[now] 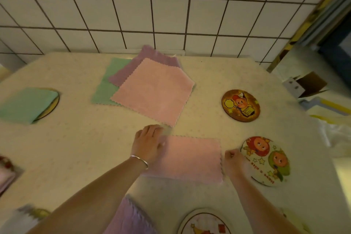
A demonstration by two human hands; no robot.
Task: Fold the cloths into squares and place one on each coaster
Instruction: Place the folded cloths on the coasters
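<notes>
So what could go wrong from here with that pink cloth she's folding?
1. The left hand and right hand hold only the ends of the half-folded pink cloth; its layers could slip into an uneven square.
2. The light coaster sits right beside the right hand and might get nudged.

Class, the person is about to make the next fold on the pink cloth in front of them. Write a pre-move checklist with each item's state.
1. Folded pink cloth lies flat on the table: ok.
2. Left hand rests on its left edge: ok.
3. Right hand pinches its right edge: cannot tell.
4. White coaster beside it bare: ok.
5. Cloth already square: not ok, oblong.
6. Unfolded pile clear of it: ok.
</notes>
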